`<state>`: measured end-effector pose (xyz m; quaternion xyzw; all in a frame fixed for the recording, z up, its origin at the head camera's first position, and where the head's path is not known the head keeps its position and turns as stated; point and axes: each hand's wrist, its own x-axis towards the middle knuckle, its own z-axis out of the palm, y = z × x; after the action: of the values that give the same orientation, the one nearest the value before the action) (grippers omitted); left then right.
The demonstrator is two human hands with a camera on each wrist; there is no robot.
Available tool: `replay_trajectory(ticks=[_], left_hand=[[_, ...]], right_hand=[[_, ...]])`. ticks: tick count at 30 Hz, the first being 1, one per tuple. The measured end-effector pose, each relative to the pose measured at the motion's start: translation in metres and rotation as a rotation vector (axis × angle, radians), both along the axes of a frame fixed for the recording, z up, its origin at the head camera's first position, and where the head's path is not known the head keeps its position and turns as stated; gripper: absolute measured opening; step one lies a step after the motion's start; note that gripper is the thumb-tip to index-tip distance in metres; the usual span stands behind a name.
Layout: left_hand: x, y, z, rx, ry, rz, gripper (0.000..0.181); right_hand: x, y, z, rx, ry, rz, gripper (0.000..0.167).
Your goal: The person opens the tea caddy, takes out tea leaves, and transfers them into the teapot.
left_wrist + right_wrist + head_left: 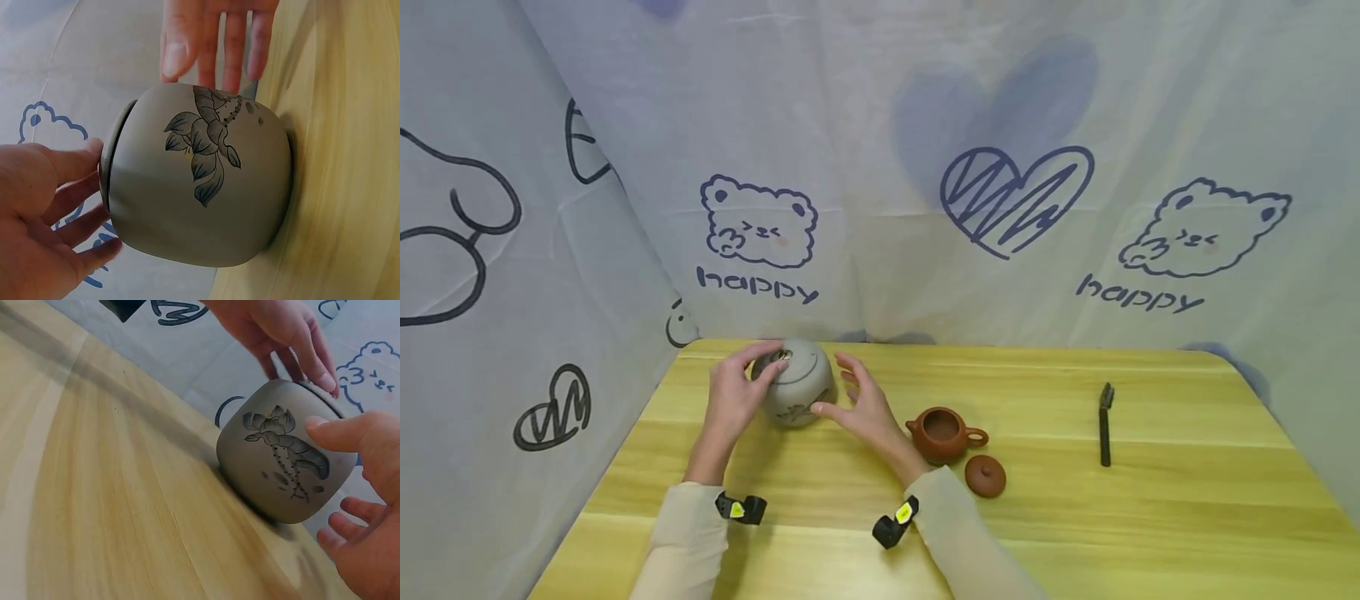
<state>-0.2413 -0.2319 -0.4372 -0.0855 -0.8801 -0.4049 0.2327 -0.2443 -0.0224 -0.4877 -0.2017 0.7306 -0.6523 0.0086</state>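
Note:
A round grey jar [797,400] with a painted lotus stands at the table's back left. Its lid [805,360] is on top, with a small ring-like knob. My left hand [733,396] holds the lid, thumb and forefinger on either side of the knob; in the left wrist view this hand [37,212] comes from the lid side of the jar [200,181]. At the jar's right side is my right hand [868,408], fingers loosely extended. In the right wrist view its thumb lies against the jar [281,462], while the other fingers of that hand [375,487] are spread beside it.
A reddish-brown teapot [942,450] without its lid stands right of my right forearm, spout towards the jar. Its round lid [985,476] lies just in front of it. Farther right lies a slim black tool [1105,427]. Printed cloth [880,167] hangs behind the table and at the left.

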Motion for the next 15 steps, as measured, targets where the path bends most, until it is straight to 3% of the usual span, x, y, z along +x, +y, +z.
replay_trajectory(ticks=[2, 15], left_hand=[[0.000, 0.000, 0.001, -0.004, 0.031, 0.008, 0.024], [-0.003, -0.001, 0.001, -0.022, 0.118, -0.003, 0.019]], right_hand=[[-0.009, -0.006, -0.012, 0.008, -0.016, 0.006, 0.084], [-0.026, -0.026, -0.025, 0.008, -0.079, 0.077, 0.107]])
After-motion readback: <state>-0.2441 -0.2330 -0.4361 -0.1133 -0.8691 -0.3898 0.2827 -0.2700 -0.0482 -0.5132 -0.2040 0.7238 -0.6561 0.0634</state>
